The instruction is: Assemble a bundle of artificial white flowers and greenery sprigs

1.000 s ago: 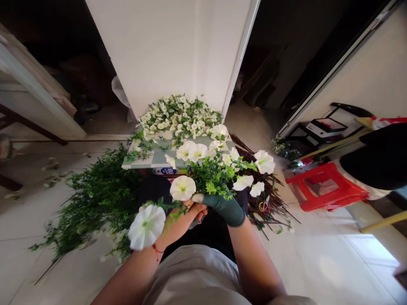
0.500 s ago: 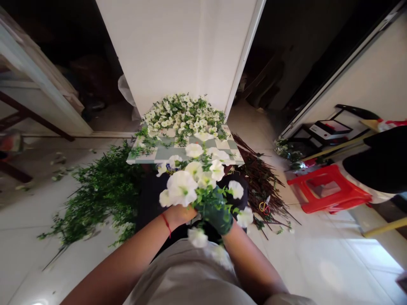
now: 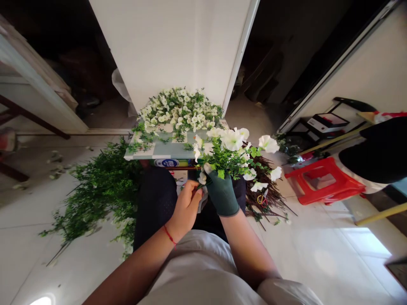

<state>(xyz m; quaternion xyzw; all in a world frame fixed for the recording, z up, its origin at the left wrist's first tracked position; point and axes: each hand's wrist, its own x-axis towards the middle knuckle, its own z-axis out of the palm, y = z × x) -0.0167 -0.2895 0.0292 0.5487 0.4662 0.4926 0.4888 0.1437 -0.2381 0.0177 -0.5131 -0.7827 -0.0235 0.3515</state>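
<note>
In the head view my right hand (image 3: 222,192), in a dark green glove with pale fingertips, is closed around the stems of a bunch of white flowers (image 3: 233,142). Its green leaves and large trumpet-shaped blooms lean to the right above the glove. My bare left hand (image 3: 187,207), with a red string on the wrist, pinches the lower stem ends just left of the glove. Something greyish shows below the fingertips, too covered to make out. Ahead, a pile of smaller white flowers (image 3: 181,110) lies on a checked tabletop (image 3: 168,149).
Leafy green branches (image 3: 101,190) are heaped on the floor to the left. Brown stems (image 3: 270,182) lie on the right, with scissors (image 3: 262,199) on them. Farther right stands a red plastic stool (image 3: 324,180). A pale panel (image 3: 178,46) rises behind the table.
The flower bunch has swung from in front of me to the right and tilted over. Both hands now show more clearly, with the left fingers at the stem ends.
</note>
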